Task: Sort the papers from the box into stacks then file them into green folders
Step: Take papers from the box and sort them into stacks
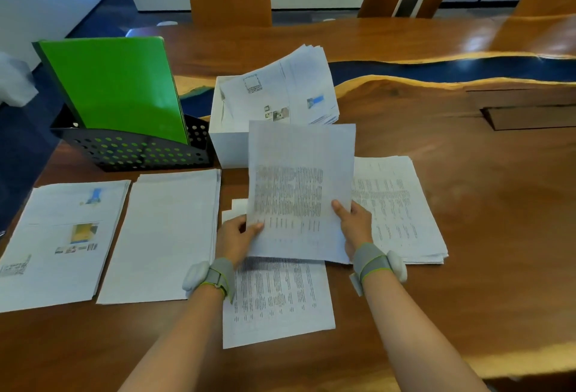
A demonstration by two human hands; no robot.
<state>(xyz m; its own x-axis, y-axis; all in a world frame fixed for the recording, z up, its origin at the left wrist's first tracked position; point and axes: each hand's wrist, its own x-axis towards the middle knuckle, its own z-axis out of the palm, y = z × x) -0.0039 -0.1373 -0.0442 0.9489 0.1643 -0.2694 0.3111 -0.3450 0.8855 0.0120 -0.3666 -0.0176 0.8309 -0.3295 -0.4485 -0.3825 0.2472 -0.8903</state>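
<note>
A sheet of printed text [299,186] is raised above the table, held by both hands. My left hand [235,239] pinches its lower left edge and my right hand [355,225] pinches its lower right edge. Under it lies a text stack [280,301]. Another text stack [402,211] sits to the right. A blank-looking stack [165,235] and a stack with pictures [59,242] lie to the left. The white box [229,145] behind holds more papers [286,92] leaning out. Green folders [115,86] stand in a black perforated rack [134,151].
The wooden table [467,204] has a blue resin strip running across its far side and a recessed hatch at the right. Wooden chair backs stand beyond the table. The table's left edge drops off beside the picture stack.
</note>
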